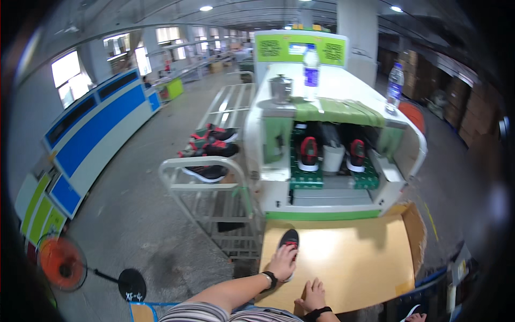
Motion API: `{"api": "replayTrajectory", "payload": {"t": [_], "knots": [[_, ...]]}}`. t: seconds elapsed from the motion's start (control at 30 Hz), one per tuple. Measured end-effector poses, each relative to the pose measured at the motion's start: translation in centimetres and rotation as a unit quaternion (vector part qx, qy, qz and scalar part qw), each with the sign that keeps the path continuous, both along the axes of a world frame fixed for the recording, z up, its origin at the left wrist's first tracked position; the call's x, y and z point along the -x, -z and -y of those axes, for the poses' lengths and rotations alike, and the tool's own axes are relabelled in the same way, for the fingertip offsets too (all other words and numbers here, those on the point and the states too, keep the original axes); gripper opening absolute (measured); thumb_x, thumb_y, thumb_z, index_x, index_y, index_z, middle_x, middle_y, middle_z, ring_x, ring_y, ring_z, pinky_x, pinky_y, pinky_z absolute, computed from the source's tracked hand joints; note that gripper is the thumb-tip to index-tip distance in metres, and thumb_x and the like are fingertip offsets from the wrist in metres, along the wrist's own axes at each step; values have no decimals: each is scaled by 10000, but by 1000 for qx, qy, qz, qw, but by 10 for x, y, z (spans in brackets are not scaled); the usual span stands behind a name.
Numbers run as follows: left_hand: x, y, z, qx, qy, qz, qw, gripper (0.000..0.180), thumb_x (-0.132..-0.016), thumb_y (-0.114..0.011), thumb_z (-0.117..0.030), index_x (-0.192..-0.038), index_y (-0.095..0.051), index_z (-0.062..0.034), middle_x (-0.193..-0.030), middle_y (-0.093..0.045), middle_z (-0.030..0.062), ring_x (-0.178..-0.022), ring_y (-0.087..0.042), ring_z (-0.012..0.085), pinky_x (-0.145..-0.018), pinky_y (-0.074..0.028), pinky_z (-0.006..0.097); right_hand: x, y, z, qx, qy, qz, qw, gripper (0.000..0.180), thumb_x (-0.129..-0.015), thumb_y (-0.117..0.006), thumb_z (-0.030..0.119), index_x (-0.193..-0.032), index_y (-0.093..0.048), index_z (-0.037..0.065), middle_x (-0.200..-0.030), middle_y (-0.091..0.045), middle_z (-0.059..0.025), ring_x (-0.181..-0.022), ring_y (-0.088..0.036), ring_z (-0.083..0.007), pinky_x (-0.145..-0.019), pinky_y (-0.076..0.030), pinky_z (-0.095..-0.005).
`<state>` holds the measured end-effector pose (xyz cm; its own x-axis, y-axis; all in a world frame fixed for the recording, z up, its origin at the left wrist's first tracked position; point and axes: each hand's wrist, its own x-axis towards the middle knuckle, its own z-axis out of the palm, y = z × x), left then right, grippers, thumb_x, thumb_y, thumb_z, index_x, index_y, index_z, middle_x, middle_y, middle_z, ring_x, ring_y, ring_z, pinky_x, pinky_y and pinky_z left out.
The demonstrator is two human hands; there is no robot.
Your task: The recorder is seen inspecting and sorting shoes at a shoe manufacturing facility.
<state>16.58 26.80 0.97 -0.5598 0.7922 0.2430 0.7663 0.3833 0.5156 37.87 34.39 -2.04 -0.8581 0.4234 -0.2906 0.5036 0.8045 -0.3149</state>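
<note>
On the tan tabletop [343,257], a black sneaker [290,238] with red laces and a white sole stands at the left edge, toe away from me. My left hand [282,262] grips it from above around the laces and ankle opening, hiding its heel part. My right hand [313,297] rests on the tabletop nearer to me, fingers spread and nothing in them. Ahead, two more black and red sneakers, a left one [308,153] and a right one [355,154], sit on green belts inside the mouth of a white and green machine [322,216].
Left of the machine, a metal rack [201,162] carries several sneakers [221,148]. Bottles [311,75] and a metal pot [280,88] stand on the machine. An orange fan [61,263] is at lower left. At lower right, another person's hand [416,317] is beside a shoe.
</note>
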Motion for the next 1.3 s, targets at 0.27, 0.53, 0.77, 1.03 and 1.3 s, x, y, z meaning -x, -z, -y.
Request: {"api": "replayTrajectory", "payload": {"t": [0.27, 0.53, 0.77, 1.03, 1.3], "knots": [[-11, -12, -1, 5, 17, 50, 999, 459, -833, -588, -180, -1282, -527, -105, -1383, -464, 141, -1324, -387, 408, -1064, -358, 522, -6, -9, -4, 110, -24, 20, 993, 727, -763, -724, 448, -1324, -505, 41, -1388, -326, -370, -1299, -334, -515, -1081, -342, -517], [6, -17, -3, -28, 11, 46, 998, 456, -802, -597, -136, -1252, -532, -103, -1381, -446, 153, -1333, -348, 414, -1123, -285, 499, 33, -59, -16, 183, 8, 21, 983, 403, -871, -594, 375, -1109, -621, 51, -1023, -660, -192, -942, -632, -388, -830, -506, -460], [-2, -21, -12, -13, 17, 83, 996, 463, -802, -601, -135, -1262, -541, -118, -1404, -433, 130, -1361, -315, 383, -1115, -271, 498, 85, -105, -87, -13, 107, -237, 965, 418, -899, -596, 251, -1232, -582, -1, -1262, -581, -203, -1210, -517, -370, -1018, -417, -440], [-4, -25, -2, -50, 6, 90, 995, 612, -774, -647, -136, -1347, -438, -82, -1442, -372, 188, -1338, -343, 419, -1113, -284, 500, 47, -28, -126, -177, 222, -176, 943, 761, -861, -644, 360, -1476, -310, 60, -1541, -317, -119, -1413, -305, -321, -1124, -185, -632], [-20, -1, 7, -85, -58, 214, 971, 896, -727, -713, -163, -1474, -233, -42, -1506, -226, 264, -1384, -280, 428, -1145, -269, 455, 25, -13, -127, 156, 552, -446, 687, 1141, -696, -845, 284, -1497, -104, -48, -1484, -264, -312, -1400, -267, -402, -1160, -234, -444]]}}
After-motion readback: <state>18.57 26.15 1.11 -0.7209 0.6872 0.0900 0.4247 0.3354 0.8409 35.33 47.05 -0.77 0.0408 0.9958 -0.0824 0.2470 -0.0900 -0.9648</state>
